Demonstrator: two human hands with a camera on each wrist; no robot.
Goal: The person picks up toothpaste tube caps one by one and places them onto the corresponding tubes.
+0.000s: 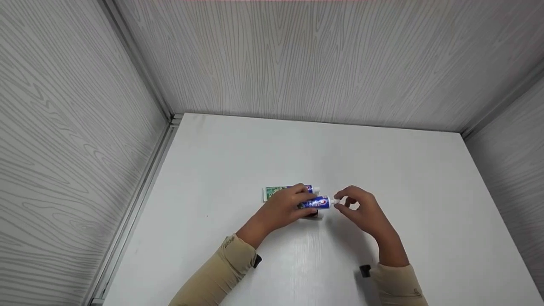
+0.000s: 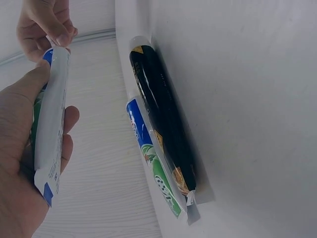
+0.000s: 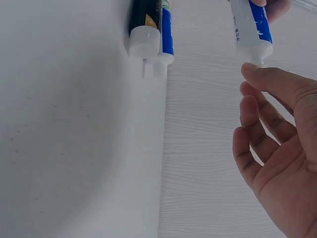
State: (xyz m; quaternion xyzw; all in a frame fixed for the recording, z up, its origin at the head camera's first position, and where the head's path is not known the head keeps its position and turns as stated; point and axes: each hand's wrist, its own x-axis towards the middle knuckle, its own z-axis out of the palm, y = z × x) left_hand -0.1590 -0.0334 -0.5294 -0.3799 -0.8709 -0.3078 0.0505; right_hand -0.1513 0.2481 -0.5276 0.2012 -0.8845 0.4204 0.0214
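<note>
A blue, green and white toothpaste tube (image 1: 321, 202) lies in my left hand (image 1: 280, 209), whose thumb and fingers grip its body above the table. At the tube's right end, my right hand (image 1: 366, 211) pinches the small white cap (image 1: 335, 201) between thumb and forefinger; its other fingers are bent. The fingertips mostly hide the cap in the right wrist view. Beneath the hands, a dark green-black tube (image 2: 163, 114) with gold marks and a white cap lies on the table beside a second blue-and-green toothpaste tube (image 2: 154, 161).
The white table (image 1: 212, 170) carries the two lying tubes, partly covered by my left hand in the head view. Wood-grain panels stand at the back (image 1: 297, 63), left (image 1: 63, 127) and right (image 1: 514, 127). A metal rail (image 1: 144, 170) runs along the left edge.
</note>
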